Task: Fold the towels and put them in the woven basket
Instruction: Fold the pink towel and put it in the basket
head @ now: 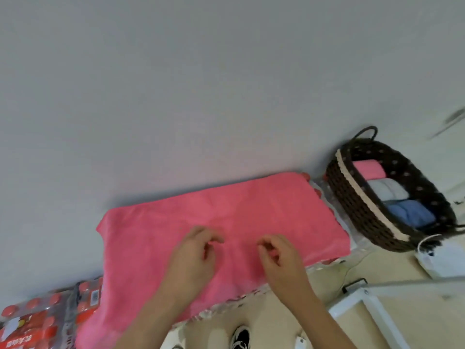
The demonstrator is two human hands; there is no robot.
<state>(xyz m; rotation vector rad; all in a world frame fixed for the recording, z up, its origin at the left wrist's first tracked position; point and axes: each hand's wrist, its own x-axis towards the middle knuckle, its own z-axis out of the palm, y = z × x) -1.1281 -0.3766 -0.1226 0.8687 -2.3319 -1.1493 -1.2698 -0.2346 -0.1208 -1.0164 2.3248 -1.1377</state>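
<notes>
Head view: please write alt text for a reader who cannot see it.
Two bare hands, left hand and right hand, hover with curled fingers over a pink towel spread flat. To its right, a dark woven basket already holds pink, grey and blue folded towels.

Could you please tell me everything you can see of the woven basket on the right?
The woven basket is oval, dark brown wicker with a cream band along its rim and a loop handle at its far end. It sits upright, right of the spread pink towel, near the wall. Inside lie three folded towels in a row: pink, pale grey and blue.
</notes>
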